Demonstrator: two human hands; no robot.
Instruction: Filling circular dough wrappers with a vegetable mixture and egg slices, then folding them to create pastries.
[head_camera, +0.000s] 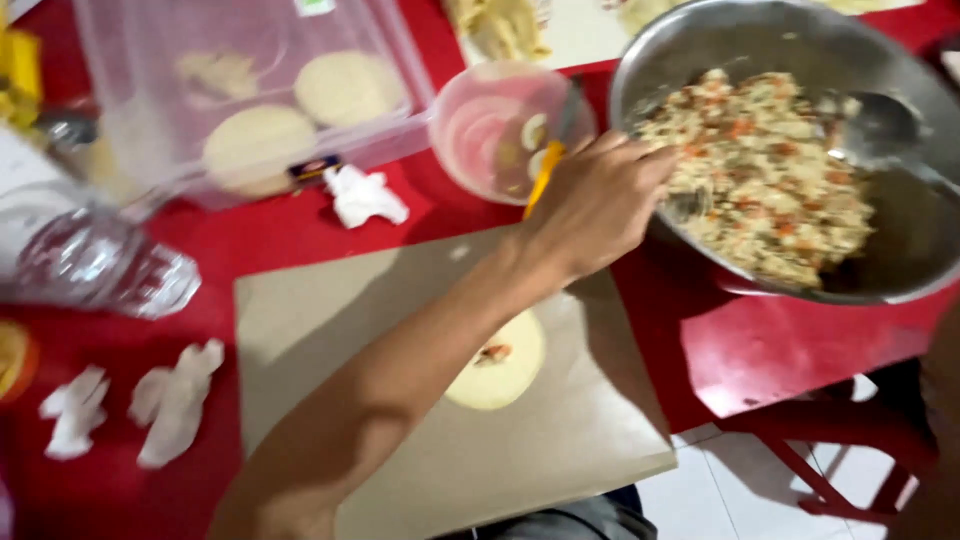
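Observation:
My left hand (600, 200) reaches from the lower left across a tan board (300, 320) to a large metal bowl (700, 40). Its fingertips are over the rim, in a chopped filling (770, 180) of pale and orange bits. Whether the fingers hold any filling is hidden by blur. On the board, under my forearm, lies a round pale dough disc (510, 380) with a small bit of filling on it. A metal spoon (880, 120) rests in the bowl's far side. My right hand is out of view; a blurred skin-coloured shape sits at the right edge.
A pink bowl (480, 130) holds a yellow-handled knife (543, 175). A clear plastic box (150, 60) contains dough discs (260, 140). Crumpled white tissues (365, 195) lie on the red table (760, 350). A clear bottle (90, 260) lies at left. A red stool (830, 440) stands below.

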